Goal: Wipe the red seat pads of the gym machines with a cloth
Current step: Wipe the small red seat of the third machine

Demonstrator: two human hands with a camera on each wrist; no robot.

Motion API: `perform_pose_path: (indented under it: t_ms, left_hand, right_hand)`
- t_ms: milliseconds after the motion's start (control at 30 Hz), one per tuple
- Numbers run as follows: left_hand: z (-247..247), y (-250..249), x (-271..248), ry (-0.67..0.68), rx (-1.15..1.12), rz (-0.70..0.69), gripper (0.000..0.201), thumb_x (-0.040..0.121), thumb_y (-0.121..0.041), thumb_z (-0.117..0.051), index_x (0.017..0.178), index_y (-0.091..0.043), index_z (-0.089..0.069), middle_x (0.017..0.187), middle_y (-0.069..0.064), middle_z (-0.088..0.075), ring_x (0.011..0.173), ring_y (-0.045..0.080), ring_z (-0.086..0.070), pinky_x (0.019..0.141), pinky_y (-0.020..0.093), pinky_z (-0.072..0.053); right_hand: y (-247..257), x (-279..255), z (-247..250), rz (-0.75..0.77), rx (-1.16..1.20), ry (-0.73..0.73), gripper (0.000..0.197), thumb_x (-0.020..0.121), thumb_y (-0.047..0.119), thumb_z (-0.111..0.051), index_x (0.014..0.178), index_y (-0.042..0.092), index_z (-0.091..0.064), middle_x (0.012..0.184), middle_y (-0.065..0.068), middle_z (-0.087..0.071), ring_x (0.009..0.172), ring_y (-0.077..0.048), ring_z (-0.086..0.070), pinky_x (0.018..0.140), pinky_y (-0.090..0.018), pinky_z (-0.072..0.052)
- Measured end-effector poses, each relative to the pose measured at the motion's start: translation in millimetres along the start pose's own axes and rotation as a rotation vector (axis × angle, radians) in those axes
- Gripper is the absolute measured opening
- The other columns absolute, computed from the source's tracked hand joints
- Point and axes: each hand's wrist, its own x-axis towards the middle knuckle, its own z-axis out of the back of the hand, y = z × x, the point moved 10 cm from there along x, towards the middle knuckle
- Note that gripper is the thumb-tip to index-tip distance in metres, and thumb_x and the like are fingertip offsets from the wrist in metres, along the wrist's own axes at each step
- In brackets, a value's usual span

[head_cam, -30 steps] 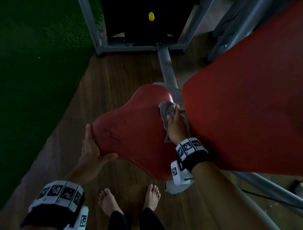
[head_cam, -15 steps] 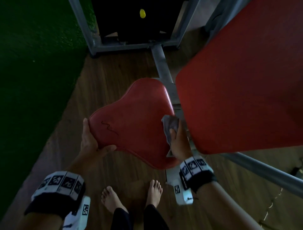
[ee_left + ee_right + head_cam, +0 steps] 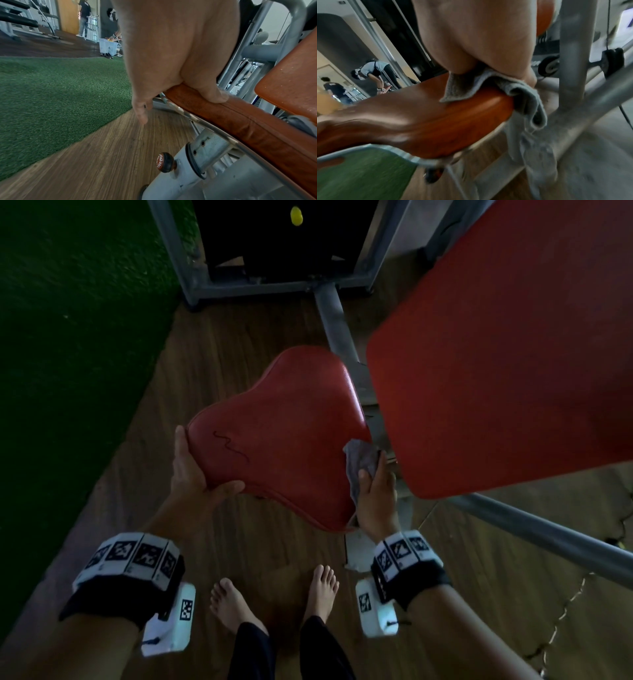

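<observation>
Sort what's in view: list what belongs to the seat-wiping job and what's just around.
Part of the job:
red seat pad
grey cloth, pressed on the seat's right edge by the right hand
left hand, gripping the seat's left edge
large red back pad

Just around:
green turf
orange adjustment knob
clear storage bin

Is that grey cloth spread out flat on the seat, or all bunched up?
Bunched up. The cloth is crumpled under the right hand and draped over the red seat pad's edge, one end hanging below.
</observation>
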Motion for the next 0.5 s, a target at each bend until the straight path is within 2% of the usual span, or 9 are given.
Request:
perform_pose_path:
  t_ms: [100,233,300,400,500]
  left_hand:
    - [-0.3,0.1,-0.5,-0.006,-0.003,0.021,0.136,0.063,-0.022,-0.087,0.148,-0.032,0.019,0.159,0.001,0.0,0.144,0.019,-0.011,0.114,0.047,-0.024]
    - [-0.9,-3.8,-3.6,0.003,0.014,0.016,0.136,0.064,-0.026,-0.086,0.148,-0.028,0.02,0.159,0.003,0.002,0.144,0.019,-0.009,0.115,0.048,-0.022]
    - [-3.0,-7.4,-5.3,0.018,0.01,0.014,0.136,0.063,-0.029,-0.086,0.148,-0.027,0.021,0.159,0.003,0.003,0.145,0.019,-0.008,0.116,0.047,-0.02]
    - [-2.0,-11.1,-7.2,0.001,0.015,0.016,0.135,0.065,-0.022,-0.086,0.149,-0.024,0.019,0.159,0.006,0.002,0.144,0.02,-0.008,0.116,0.044,-0.018]
    - [-0.6,-7.7,-6.1,-0.021,0.015,0.033,0.136,0.063,-0.02,-0.087,0.149,-0.025,0.017,0.158,0.007,-0.002,0.144,0.023,-0.01,0.114,0.046,-0.02]
  right_hand:
    - [4.6,13.7,0.6,0.018,0.021,0.03,0.059,0.103,0.035,-0.036,0.154,0.02,-0.013,0.154,-0.014,-0.029,0.136,-0.031,-0.036,0.105,-0.038,-0.033]
    - [-10.6,-16.2,1.1,0.062,0.054,-0.019,0.058,0.102,0.033,-0.037,0.154,0.019,-0.014,0.15,-0.013,-0.032,0.135,-0.026,-0.038,0.106,-0.035,-0.035]
    - [-27.4,-30.6,-2.2,0.052,0.123,-0.004,0.059,0.101,0.039,-0.035,0.154,0.022,-0.015,0.149,-0.009,-0.034,0.134,-0.022,-0.039,0.11,-0.038,-0.037]
    - [-33.0,-27.7,-2.8,0.041,0.15,0.029,0.062,0.097,0.052,-0.031,0.153,0.029,-0.018,0.142,-0.007,-0.042,0.127,-0.019,-0.046,0.106,-0.042,-0.041]
    - [-16.1,-9.3,-0.9,0.031,0.084,0.061,0.056,0.102,0.037,-0.035,0.154,0.027,-0.015,0.148,-0.008,-0.036,0.133,-0.021,-0.039,0.105,-0.031,-0.032]
